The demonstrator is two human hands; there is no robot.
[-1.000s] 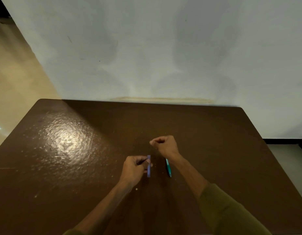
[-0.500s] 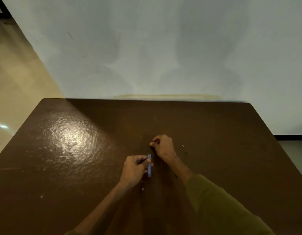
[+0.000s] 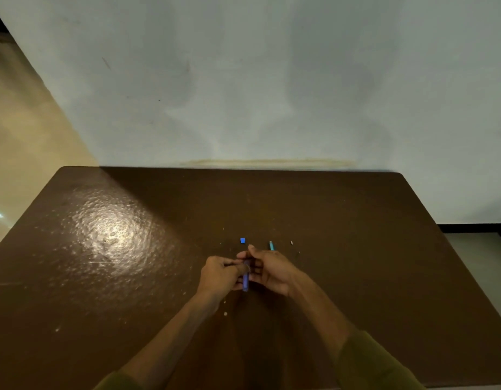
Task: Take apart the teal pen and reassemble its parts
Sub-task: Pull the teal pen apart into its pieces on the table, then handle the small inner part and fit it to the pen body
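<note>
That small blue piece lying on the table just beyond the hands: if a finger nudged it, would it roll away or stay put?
The blue piece looks short and blocky with flat edges, so it would probably slide, not roll. Being tiny, it is likely very light and could skitter on the glossy table. Pinching it may be fiddly.

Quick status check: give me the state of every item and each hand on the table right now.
Blue pen barrel: off the table, held between both hands.
Blue cap: loose on the table, beyond the hands.
Teal pen: lying on the table, untouched, partly hidden by the right hand.
Small pale piece: lying loose, right of the teal pen.
Left hand: gripping the barrel.
Right hand: fingers on the barrel.
</note>
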